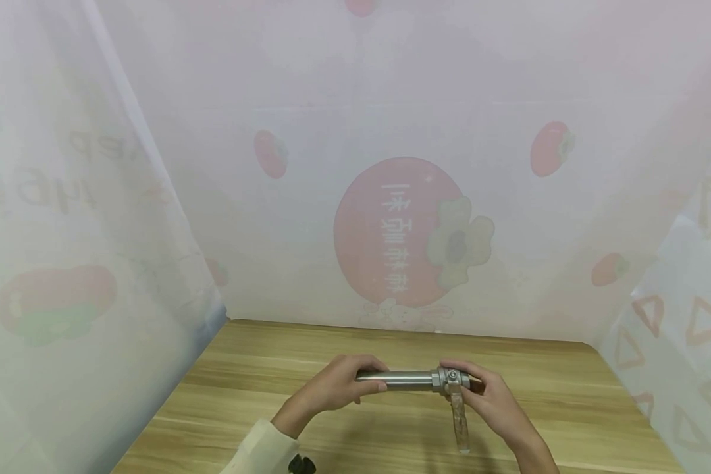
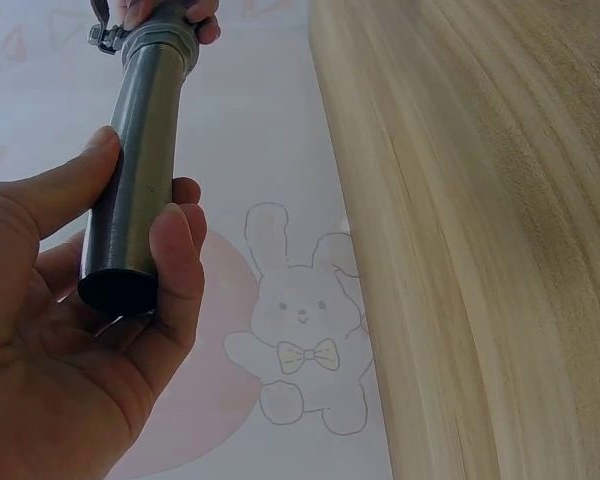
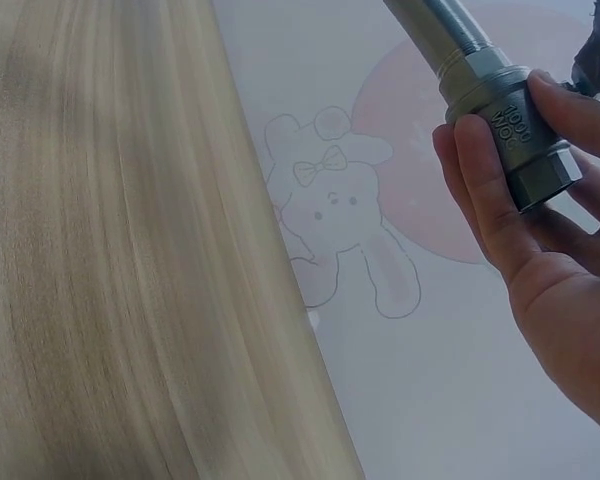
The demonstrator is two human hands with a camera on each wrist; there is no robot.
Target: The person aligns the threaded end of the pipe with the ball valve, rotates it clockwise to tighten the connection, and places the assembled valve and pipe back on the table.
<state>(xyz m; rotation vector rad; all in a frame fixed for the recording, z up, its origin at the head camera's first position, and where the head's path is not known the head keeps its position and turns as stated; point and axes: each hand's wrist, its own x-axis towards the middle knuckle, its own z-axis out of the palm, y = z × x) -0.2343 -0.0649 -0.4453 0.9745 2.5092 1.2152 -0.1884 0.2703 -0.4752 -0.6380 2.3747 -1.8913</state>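
A steel pipe (image 1: pixel 405 380) lies level across the head view, joined at its right end to a ball valve (image 1: pixel 451 380). My left hand (image 1: pixel 343 383) grips the pipe near its free end, thumb on one side and fingers round the other, as the left wrist view shows. My right hand (image 1: pixel 498 401) holds the valve body (image 3: pixel 515 130), which has raised lettering, between thumb and fingers. From the valve a lever handle (image 1: pixel 459 421) in a worn brownish covering points toward me. Pipe and valve are held up over the wooden table.
The wood-grain table (image 1: pixel 261 349) spreads under both hands. Behind it hangs a pale printed curtain (image 1: pixel 296 250) with red fruit and a rabbit, and similar sheets (image 1: pixel 53 230) enclose the sides. A small black object (image 1: pixel 301 464) shows by the left sleeve (image 1: pixel 263 451).
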